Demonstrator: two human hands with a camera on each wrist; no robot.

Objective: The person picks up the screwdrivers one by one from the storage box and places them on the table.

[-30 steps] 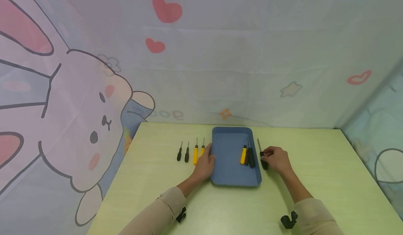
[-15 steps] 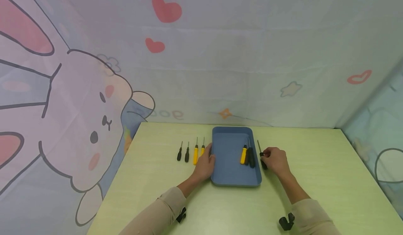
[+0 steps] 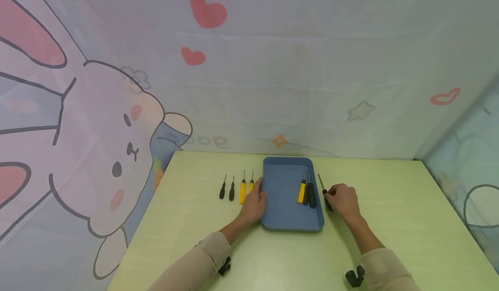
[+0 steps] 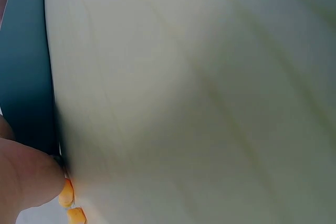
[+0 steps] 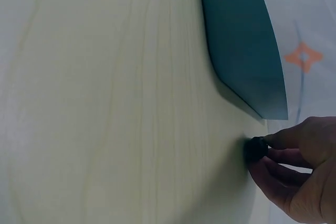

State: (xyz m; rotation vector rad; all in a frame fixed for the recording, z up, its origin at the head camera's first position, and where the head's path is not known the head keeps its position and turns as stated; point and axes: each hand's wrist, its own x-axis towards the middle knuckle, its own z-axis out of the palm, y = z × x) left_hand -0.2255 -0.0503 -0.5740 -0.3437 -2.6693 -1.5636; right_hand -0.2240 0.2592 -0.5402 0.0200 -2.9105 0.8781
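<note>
A blue tray (image 3: pixel 284 215) lies on the table, its wall (image 4: pixel 29 66) also seen in the left wrist view. My left hand (image 3: pixel 252 206) holds the tray's left side, a finger outside the wall and the thumb at the rim. Inside, toward the right, lie a yellow-handled screwdriver (image 3: pixel 302 192) and two black-handled screwdrivers (image 3: pixel 311 197). To the right of the tray, my right hand (image 3: pixel 344 201) pinches another black-handled screwdriver (image 3: pixel 328 201), shaft pointing away. In the right wrist view its dark handle end (image 5: pixel 256 149) sits between thumb and fingers.
Left of the tray stand two small black screwdrivers (image 3: pixel 231 194) and two yellow screwdrivers (image 3: pixel 242 193) in a row, the nearer yellow one partly behind my left hand. A printed cloth (image 3: pixel 265 100) hangs behind the table (image 3: pixel 390 204).
My right hand has shifted slightly toward me, and the screwdriver it pinches tilts a little more. The left hand and tray have not moved.
</note>
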